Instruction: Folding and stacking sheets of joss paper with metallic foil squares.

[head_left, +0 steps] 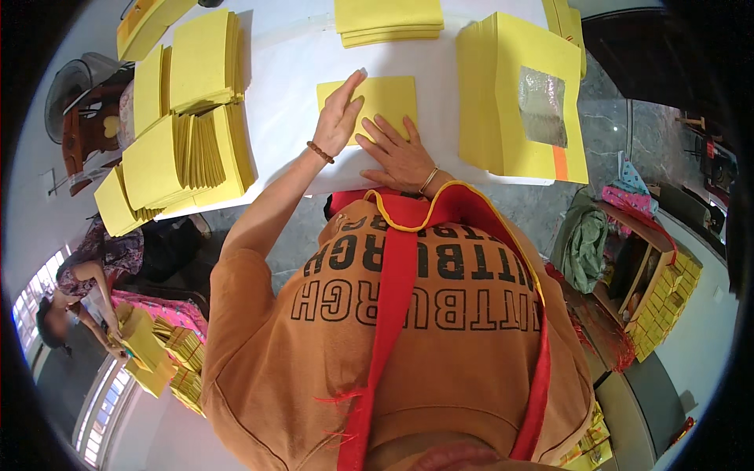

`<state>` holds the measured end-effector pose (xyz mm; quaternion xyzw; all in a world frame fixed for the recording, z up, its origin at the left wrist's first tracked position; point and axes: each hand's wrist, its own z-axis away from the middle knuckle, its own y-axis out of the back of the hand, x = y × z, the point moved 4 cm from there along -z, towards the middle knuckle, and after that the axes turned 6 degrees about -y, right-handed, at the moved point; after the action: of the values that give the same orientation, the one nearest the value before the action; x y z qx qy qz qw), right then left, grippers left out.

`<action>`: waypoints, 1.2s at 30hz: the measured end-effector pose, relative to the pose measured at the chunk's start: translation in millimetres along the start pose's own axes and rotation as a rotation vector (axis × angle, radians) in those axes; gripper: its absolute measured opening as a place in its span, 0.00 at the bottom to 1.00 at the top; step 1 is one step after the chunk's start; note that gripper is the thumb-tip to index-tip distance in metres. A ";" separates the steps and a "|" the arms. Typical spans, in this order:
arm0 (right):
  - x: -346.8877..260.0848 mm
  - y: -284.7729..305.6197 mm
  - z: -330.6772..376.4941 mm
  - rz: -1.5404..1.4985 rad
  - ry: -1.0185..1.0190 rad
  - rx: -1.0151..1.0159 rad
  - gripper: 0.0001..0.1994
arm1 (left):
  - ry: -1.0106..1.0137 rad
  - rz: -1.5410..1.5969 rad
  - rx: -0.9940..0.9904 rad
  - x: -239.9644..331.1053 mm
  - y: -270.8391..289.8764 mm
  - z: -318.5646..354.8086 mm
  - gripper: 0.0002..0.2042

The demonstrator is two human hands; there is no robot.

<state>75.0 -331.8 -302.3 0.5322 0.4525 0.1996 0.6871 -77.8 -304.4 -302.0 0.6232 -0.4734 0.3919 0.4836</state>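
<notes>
1. Yellow paper sheet [385,100] lies flat on the white table [290,102], just above centre of frame – roughly 12 o'clock from the person's chest. It is a rectangle, long axis running 9-to-3 o'clock, short edges facing left and right, slightly tilted so the right end sits a touch higher.
2. Left hand [340,118] rests palm-down on the sheet's left edge – fingers straight, held together, pointing toward 1 o'clock; not gripping, only pressing flat. Brown bead bracelet [320,151] on its wrist.
3. Right hand [399,153] lies on the sheet's lower edge, fingers spread open and flat, pointing toward 11 o'clock; nothing grasped. Thin bangle [429,180] on that wrist.
4. The two hands are near each other, thumbs close, not clearly touching.
5. At 3 o'clock of the sheet: a thick stack of yellow sheets [518,102], top one carrying a silver foil square [542,106] and an orange strip [559,162].
6. At 12 o'clock: a small yellow pile [389,20] at the table's far edge.
7. At 9 o'clock: fanned yellow stacks [184,133], several overlapping, spilling over the table's left side.
8. At 7 o'clock of frame, well apart: another person [94,275] handling yellow paper.
9. At 4 o'clock: wooden box [652,290] with yellow bundles.
</notes>
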 end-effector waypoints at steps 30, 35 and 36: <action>45.3 25.3 25.3 -1.339 -0.313 0.328 0.34 | -0.592 -1.254 -0.625 46.1 -6.2 7.6 0.26; 57.0 19.6 29.2 -1.417 -0.350 0.499 0.33 | -0.577 -0.894 -0.306 96.8 18.6 -40.0 0.31; 55.9 19.5 30.4 -1.358 -0.312 0.453 0.32 | -0.661 -0.942 -0.249 109.0 21.3 -56.0 0.28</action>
<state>133.0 -299.4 -306.6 0.2858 0.6099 -0.4468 0.5888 -73.5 -274.7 -181.4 0.7939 -0.3137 -0.1391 0.5019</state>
